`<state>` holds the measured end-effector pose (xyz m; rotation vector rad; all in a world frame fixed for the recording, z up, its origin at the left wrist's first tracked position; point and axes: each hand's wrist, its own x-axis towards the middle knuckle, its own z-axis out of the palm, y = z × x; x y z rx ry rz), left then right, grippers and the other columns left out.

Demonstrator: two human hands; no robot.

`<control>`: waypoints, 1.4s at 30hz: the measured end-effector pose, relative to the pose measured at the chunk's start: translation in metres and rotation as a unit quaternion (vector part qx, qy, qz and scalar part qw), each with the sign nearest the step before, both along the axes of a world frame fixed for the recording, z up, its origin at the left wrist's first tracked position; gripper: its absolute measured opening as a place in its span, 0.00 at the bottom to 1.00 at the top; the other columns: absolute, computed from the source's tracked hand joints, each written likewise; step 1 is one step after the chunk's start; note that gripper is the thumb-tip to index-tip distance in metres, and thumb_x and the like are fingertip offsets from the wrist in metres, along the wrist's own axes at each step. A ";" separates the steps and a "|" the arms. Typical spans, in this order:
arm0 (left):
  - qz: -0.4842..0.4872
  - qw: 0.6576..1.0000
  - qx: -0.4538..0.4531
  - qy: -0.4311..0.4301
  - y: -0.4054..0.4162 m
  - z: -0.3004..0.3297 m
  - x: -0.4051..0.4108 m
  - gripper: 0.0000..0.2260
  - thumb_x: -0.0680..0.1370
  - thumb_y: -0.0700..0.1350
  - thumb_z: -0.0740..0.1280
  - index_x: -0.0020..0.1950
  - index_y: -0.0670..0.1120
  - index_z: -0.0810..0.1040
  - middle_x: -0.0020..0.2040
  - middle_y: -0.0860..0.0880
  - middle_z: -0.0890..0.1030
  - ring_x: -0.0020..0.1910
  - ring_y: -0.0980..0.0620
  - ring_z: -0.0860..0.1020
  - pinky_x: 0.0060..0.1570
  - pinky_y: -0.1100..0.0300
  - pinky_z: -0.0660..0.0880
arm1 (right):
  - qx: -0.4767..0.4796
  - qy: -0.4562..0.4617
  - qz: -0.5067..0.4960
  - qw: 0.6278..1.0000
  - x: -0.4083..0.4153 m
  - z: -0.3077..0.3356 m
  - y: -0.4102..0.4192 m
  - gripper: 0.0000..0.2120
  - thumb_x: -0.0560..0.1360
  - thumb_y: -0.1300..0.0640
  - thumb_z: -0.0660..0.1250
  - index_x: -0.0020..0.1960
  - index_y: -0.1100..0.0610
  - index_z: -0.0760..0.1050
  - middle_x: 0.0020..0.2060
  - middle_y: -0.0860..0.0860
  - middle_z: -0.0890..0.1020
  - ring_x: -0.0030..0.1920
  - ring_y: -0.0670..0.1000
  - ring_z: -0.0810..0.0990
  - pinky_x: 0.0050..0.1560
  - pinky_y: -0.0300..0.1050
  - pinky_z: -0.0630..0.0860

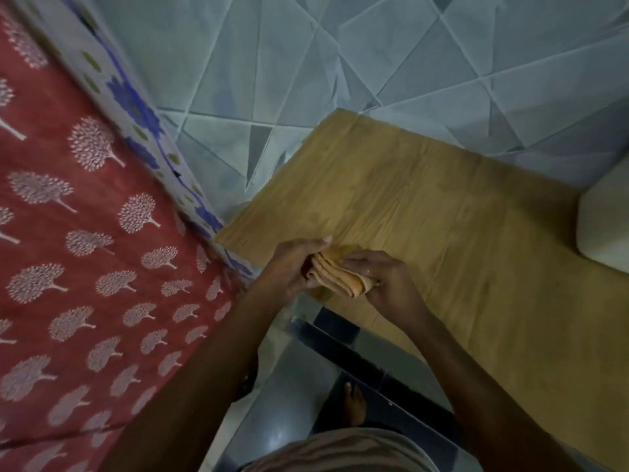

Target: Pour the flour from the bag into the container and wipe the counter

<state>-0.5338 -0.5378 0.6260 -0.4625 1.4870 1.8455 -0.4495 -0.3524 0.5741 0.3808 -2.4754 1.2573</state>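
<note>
Head view, looking down at the near corner of the wooden worktop (425,206). Both hands met over a folded orange cloth (335,272) held just above or against the worktop's near-left edge; which of the two could not be told. The left hand (294,267) curled round the cloth's left end, its fingers reaching across the top. The right hand (384,277) pinched the right end, fingers bent over the fold. The cloth lay in several layers, so it appeared to be in the course of being folded or bunched for use.

No flour bag was in view. A pale, rounded thing (604,226) stood at the worktop's right edge, cut off by the frame; whether it was the container could not be told. The worktop showed no clear heap or streak of flour, though the light was dim and the grain hid fine dust.

Judged from this, the pouring step was likely finished and the wiping step was in hand, either about to begin or near its end. To the left lay a red patterned bedspread (85,233); a tiled wall (340,63) rose behind the worktop.
</note>
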 end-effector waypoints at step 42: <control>0.107 0.845 -0.270 0.449 0.077 -0.065 -0.048 0.10 0.77 0.39 0.71 0.58 0.44 0.78 0.55 0.51 0.81 0.55 0.55 0.79 0.56 0.54 0.77 | -0.116 -0.065 -0.175 0.975 -0.089 -0.025 0.047 0.13 0.77 0.64 0.70 0.60 0.58 0.82 0.55 0.46 0.85 0.56 0.39 0.81 0.57 0.33 0.76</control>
